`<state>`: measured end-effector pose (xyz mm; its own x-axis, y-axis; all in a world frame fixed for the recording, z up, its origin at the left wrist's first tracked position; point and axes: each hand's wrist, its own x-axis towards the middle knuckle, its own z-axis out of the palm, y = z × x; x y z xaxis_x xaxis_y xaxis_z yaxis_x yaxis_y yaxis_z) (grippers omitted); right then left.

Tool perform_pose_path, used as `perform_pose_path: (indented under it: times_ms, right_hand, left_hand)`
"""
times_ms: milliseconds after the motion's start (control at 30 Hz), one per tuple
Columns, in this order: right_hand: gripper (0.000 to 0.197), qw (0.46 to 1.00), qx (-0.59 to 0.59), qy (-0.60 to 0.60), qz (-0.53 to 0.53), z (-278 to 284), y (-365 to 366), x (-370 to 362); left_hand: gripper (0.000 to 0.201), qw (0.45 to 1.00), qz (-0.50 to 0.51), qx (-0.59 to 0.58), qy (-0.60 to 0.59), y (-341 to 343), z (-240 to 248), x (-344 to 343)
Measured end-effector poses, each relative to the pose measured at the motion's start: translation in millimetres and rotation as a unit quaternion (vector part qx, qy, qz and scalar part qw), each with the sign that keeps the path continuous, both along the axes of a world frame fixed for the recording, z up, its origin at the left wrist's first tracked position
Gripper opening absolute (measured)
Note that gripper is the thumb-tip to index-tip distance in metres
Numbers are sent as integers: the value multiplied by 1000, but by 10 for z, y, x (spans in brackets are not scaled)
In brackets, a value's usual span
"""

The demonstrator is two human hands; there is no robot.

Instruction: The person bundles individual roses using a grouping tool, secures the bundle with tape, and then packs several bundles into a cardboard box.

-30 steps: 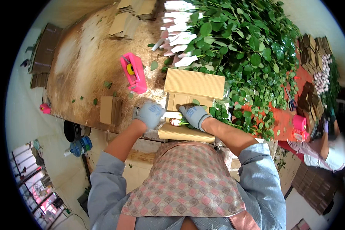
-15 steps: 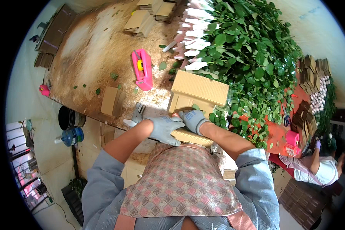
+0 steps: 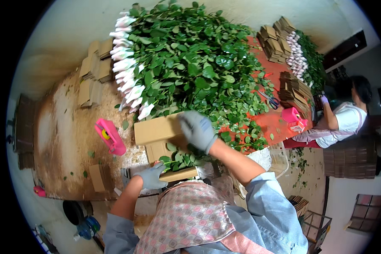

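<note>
Both my hands wear grey gloves. My left hand (image 3: 151, 176) is at the left end of an open cardboard form (image 3: 156, 150), its fingers closed at the end of a leafy stem (image 3: 182, 161) lying in the trough. A reddish spot shows at its fingertips; what lies beneath them is hidden. My right hand (image 3: 197, 131), slightly blurred, is over the right end of the form's raised far wall, back upward and fingers stretched out. Beyond it lies a large heap of leafy stems (image 3: 190, 59), with white-wrapped heads (image 3: 125, 65) along its left side.
A pink tape dispenser (image 3: 110, 136) stands left of the form. Folded cardboard pieces (image 3: 98, 178) lie near the table's front edge, and more cardboard stacks (image 3: 91, 91) stand behind. Scissors (image 3: 270, 100) and another pink dispenser (image 3: 293, 116) rest on the red surface. A co-worker (image 3: 347, 118) stands right.
The view has swung to the right. My hands, close together before, are now apart, the right one having moved away over the form's far wall. More leaves now show in the trough.
</note>
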<state>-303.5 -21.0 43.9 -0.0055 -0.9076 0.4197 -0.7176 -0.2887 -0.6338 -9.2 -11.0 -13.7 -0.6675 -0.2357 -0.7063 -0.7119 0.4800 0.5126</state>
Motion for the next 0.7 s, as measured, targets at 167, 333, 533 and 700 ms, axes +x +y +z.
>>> perform_pose_path:
  times_ms: [167, 333, 533, 700]
  right_hand:
    - [32, 958, 156, 225, -89, -918, -488, -801]
    - [29, 870, 275, 404, -60, -1343, -462, -703]
    - [21, 841, 253, 474, -59, -850, -399, -929]
    - [26, 859, 145, 465, -160, 107, 48, -1482]
  left_hand:
    - [95, 1000, -5, -5, 11, -5, -10, 12]
    - [93, 1000, -2, 2, 8, 1, 37, 21]
    - [89, 1000, 3, 8, -21, 8, 158, -25]
    - [87, 1000, -7, 7, -14, 3, 124, -29]
